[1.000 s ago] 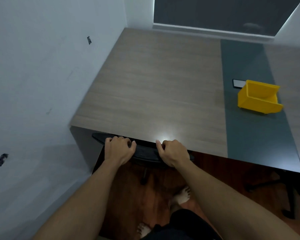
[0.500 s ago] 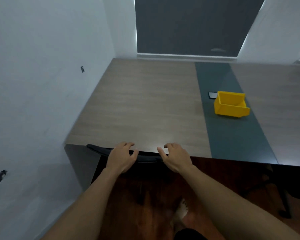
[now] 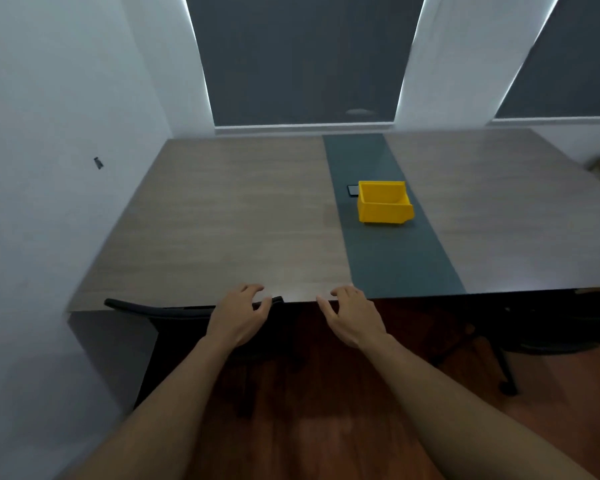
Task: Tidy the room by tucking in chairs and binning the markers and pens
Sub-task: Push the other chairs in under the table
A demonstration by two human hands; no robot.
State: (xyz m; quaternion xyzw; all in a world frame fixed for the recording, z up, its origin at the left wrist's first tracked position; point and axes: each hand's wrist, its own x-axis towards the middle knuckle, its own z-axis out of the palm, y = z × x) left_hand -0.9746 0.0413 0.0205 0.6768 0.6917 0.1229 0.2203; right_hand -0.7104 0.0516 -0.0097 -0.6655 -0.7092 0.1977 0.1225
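No brand, label or writing can be read on anything in view. At the far left, a white wall (image 3: 49, 202) carries a small dark mark. Beside it, the black chair (image 3: 160, 311) is pushed in under the tabletop (image 3: 222, 220), only the curved top of its backrest showing along the near edge. The left hand (image 3: 238, 315) hovers at the right end of that backrest, fingers spread and loosely curled, its grip released and closed on nothing; whether the fingertips touch the chair cannot be told. Just to the right, the right hand (image 3: 352, 315) is likewise slack at the tabletop's edge, clear of the chair. Farther back on the dark centre strip (image 3: 395, 265) stands a yellow bin (image 3: 383, 202), well apart from both hands, with a small dark flat object (image 3: 353, 190) touching its left side. A second chair (image 3: 534, 334) stands under the right part.
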